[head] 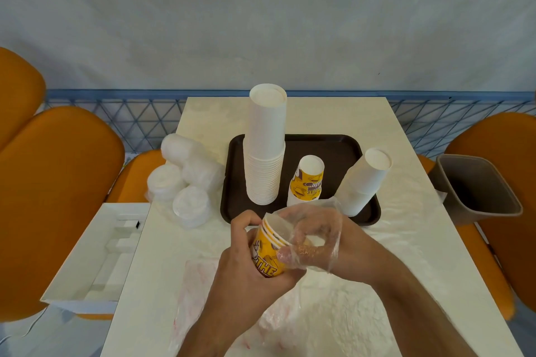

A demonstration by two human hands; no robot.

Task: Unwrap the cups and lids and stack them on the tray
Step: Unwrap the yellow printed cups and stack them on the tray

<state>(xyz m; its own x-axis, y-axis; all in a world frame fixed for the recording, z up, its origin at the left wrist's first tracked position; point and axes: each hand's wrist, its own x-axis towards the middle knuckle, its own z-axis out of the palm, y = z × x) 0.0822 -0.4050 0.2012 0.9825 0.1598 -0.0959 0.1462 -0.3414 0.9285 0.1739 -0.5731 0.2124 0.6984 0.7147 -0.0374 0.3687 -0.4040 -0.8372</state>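
Head view: left hand [246,258] grips short stack of yellow printed paper cups [268,252] over table's near edge; right hand [316,238] pinches clear plastic wrap [316,217]. Peel wrap off rims steadily, then stack on dark brown tray [368,211].

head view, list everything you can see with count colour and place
tray: one, dark brown, table centre
tall cup stack: one, white, upside down on tray's left
printed cups: one short stack, yellow, tray middle
leaning cup stack: one, white, tray's right edge
lid packs: several, white, wrapped, left of tray
bin: one, grey-brown, right of table
chairs: orange, both sides
held cups: few, yellow
plastic wrap: clear, over right hand
left hand: grips held cups
right hand: pinches wrap
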